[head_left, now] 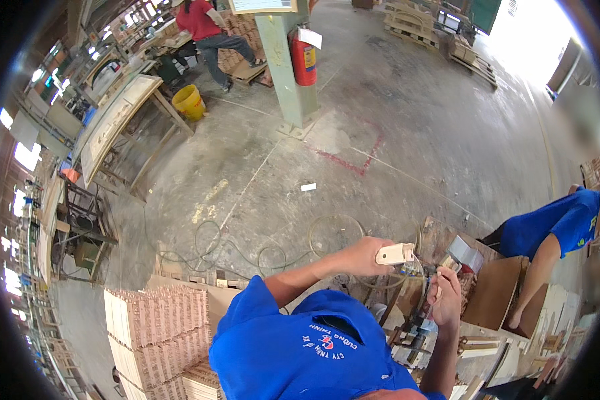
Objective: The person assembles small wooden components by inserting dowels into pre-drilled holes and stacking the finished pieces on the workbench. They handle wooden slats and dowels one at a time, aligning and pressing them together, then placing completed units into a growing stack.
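My left hand grips a short pale wooden block with a small dark hole in its face, held out in front of my chest. Close by on the right, my right hand is raised with its fingers curled and pinched together. Whatever lies between those fingers is too small to make out. Below and between the two hands sits a dark metal fixture on a cluttered bench. A thin hose runs up near the block.
Stacked wooden pieces stand at my lower left. On the right, a co-worker's arm reaches into a cardboard box. Hoses coil across the floor. Ahead are a green post, a fire extinguisher and a yellow bucket.
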`<control>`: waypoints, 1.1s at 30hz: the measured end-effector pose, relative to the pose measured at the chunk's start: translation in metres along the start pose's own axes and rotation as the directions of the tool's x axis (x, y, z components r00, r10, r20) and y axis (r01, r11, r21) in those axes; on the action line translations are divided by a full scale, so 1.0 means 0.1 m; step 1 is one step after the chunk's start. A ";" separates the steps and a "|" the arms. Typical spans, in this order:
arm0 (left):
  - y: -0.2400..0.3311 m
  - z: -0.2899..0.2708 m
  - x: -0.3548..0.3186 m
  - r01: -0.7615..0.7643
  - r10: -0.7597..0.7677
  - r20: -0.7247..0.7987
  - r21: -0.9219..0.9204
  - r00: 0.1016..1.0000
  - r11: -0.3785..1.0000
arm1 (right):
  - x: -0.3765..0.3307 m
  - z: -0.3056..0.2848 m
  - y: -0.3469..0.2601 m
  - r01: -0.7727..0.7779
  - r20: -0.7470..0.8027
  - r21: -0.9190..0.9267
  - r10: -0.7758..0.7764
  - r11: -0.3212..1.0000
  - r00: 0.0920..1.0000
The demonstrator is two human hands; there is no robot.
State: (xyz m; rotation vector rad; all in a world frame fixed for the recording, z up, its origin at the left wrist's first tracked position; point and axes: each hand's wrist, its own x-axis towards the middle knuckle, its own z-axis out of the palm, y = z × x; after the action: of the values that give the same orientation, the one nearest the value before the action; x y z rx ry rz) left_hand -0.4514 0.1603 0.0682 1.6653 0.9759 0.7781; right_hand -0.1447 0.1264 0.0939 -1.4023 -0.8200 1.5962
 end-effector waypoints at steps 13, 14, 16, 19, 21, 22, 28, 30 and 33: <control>0.19 0.14 0.07 0.001 -0.001 -0.079 0.005 0.997 1.000 | -0.24 0.50 -0.52 0.466 0.247 -0.396 -0.398 0.791 0.884; 0.22 0.17 0.08 -0.001 0.002 -0.082 0.019 0.997 1.000 | -0.25 0.50 -0.52 0.454 0.248 -0.373 -0.384 0.809 0.889; 0.27 0.17 0.10 -0.005 0.011 -0.088 0.071 0.996 0.997 | -0.26 0.53 -0.56 0.434 0.284 -0.398 -0.341 0.808 0.896; 0.30 0.18 0.11 -0.016 0.023 -0.067 0.102 0.997 0.995 | -0.27 0.52 -0.61 0.511 0.355 -0.506 -0.371 0.695 0.858; 0.31 0.18 0.11 -0.016 0.022 -0.047 0.124 0.999 0.992 | -0.29 0.58 -0.66 0.570 0.378 -0.559 -0.427 0.602 0.822; 0.30 0.19 0.10 -0.016 0.022 -0.038 0.135 0.999 0.991 | -0.30 0.60 -0.68 0.583 0.390 -0.574 -0.434 0.575 0.812; 0.34 0.20 0.09 -0.042 0.052 -0.050 0.184 0.997 0.982 | -0.30 0.62 -0.72 0.674 0.462 -0.620 -0.507 0.402 0.728; 0.34 0.20 0.10 -0.041 0.050 -0.046 0.185 0.998 0.982 | -0.31 0.61 -0.73 0.692 0.484 -0.648 -0.529 0.318 0.696; 0.35 0.20 0.10 -0.043 0.053 -0.039 0.209 0.998 0.977 | -0.33 0.60 -0.73 0.687 0.504 -0.670 -0.507 0.281 0.699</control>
State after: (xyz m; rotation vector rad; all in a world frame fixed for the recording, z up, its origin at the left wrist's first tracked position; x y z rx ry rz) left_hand -0.4214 0.1544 0.0969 1.8645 1.0823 0.7692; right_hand -0.1909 0.1316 0.1822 -1.2228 -2.1663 0.6691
